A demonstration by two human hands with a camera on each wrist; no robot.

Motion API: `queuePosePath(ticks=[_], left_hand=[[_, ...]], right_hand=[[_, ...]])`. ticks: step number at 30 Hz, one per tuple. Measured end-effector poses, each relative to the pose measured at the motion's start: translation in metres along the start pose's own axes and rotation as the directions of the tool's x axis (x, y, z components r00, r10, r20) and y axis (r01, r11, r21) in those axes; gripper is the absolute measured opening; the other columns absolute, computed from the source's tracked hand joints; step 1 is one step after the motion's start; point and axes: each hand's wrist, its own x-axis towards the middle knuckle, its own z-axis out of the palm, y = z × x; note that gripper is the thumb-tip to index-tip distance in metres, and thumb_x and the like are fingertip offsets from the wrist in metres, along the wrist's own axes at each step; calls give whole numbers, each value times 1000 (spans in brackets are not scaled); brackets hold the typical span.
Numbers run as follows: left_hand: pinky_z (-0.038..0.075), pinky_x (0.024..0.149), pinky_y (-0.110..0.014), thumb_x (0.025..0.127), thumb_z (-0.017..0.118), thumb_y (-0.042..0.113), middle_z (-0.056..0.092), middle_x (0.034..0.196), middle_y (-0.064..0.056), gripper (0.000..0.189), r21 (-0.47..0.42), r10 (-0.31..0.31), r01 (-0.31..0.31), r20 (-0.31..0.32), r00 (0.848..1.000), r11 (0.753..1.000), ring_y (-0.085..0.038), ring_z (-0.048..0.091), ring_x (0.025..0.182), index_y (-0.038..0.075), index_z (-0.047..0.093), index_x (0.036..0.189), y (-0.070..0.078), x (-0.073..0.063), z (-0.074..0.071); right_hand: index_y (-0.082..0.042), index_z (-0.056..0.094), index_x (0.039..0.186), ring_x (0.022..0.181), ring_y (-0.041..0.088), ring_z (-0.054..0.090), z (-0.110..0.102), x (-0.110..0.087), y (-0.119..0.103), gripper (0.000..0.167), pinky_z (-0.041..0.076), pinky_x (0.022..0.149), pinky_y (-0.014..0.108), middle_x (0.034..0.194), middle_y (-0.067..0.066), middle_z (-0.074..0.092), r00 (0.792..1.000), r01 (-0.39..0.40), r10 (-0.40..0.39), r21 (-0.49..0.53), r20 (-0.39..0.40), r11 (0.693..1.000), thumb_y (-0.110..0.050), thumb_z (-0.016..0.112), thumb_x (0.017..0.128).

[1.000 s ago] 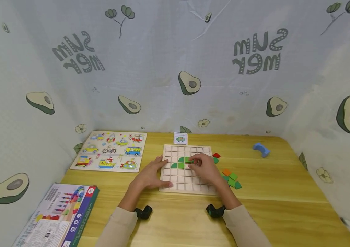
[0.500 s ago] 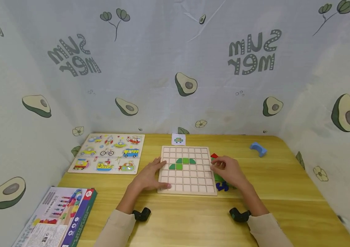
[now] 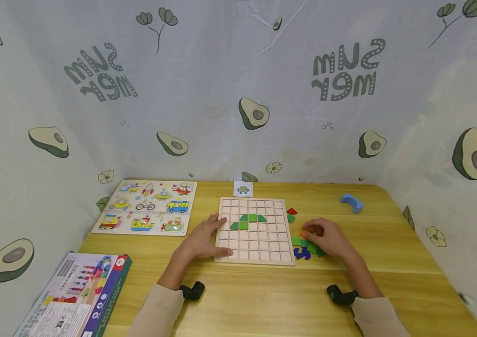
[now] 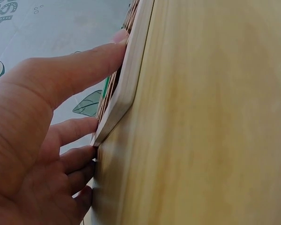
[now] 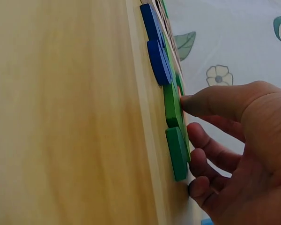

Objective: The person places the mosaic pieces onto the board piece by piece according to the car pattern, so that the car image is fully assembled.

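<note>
A gridded wooden board (image 3: 253, 245) bears several green tiles (image 3: 252, 218) in two rows, the upper one ending in a curved piece. My left hand (image 3: 202, 239) rests at the board's left side, its thumb on top and fingers spread along the edge. To the right of the board, my right hand (image 3: 328, 238) pinches an orange tile (image 3: 304, 233) between thumb and bent index finger. Loose green tiles (image 3: 296, 241) lie under and beside it, partly hidden. In the right wrist view, dark blue pieces (image 5: 159, 63) and a teal-green tile (image 5: 177, 153) lie below the fingers.
Behind the board is a small picture card (image 3: 243, 189). A red tile (image 3: 291, 211) and a green one (image 3: 291, 218) lie off its right edge. A vehicle puzzle (image 3: 143, 206) and a box (image 3: 74, 292) are at left, a blue arch block (image 3: 352, 202) at far right.
My right hand has moved off the board, rightward and toward me, to the loose tiles. The curved green tile ending the upper row now shows uncovered. My left hand has kept its place.
</note>
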Motion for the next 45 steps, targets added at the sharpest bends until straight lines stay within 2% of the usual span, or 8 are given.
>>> queuePosePath(ticks=[5, 13, 22, 32, 45], left_hand=[[22, 129, -55, 78, 84, 57, 22, 172, -10, 101, 4, 5, -5, 3, 1000, 1000, -35, 20, 159, 18, 40, 160, 0, 1, 1], [22, 129, -55, 78, 84, 58, 21, 172, -10, 101, 1, -1, 1, 7, 1000, 1000, -35, 19, 159, 18, 40, 160, 0, 1, 3], [22, 129, -54, 77, 84, 58, 21, 172, -10, 102, 6, 4, -4, 9, 1000, 1000, -34, 20, 160, 18, 40, 160, 0, 2, 3], [25, 127, -57, 77, 84, 58, 22, 172, -10, 102, 0, -5, 5, 0, 1000, 1000, -36, 20, 159, 19, 41, 160, -1, 1, 0], [24, 127, -57, 76, 85, 58, 22, 172, -9, 102, -7, -1, 1, 3, 1000, 1000, -36, 19, 159, 19, 41, 160, -2, 1, 1]], right_hand=[[-7, 76, 114, 82, 17, 53, 1, 2, 0, 23, 45, 69, 26, 101, 7, 72, 1000, -20, 20, -4, -2, 1000, -21, 75, 96], [-6, 74, 114, 80, 16, 55, 2, 6, 3, 30, 46, 68, 25, 98, 6, 69, 998, -59, 60, 23, -26, 998, -29, 75, 96], [-2, 71, 121, 78, 17, 47, -4, 3, 4, 30, 40, 66, 25, 97, 6, 64, 999, -31, 30, 31, 27, 999, -13, 74, 93], [-3, 72, 120, 82, 19, 50, 1, 5, 6, 30, 43, 67, 24, 100, 8, 67, 998, -59, 58, 23, 14, 998, -19, 75, 95], [0, 70, 122, 78, 18, 50, 0, 4, 2, 33, 41, 62, 23, 98, 8, 64, 997, -80, 81, 95, -8, 992, -20, 74, 96]])
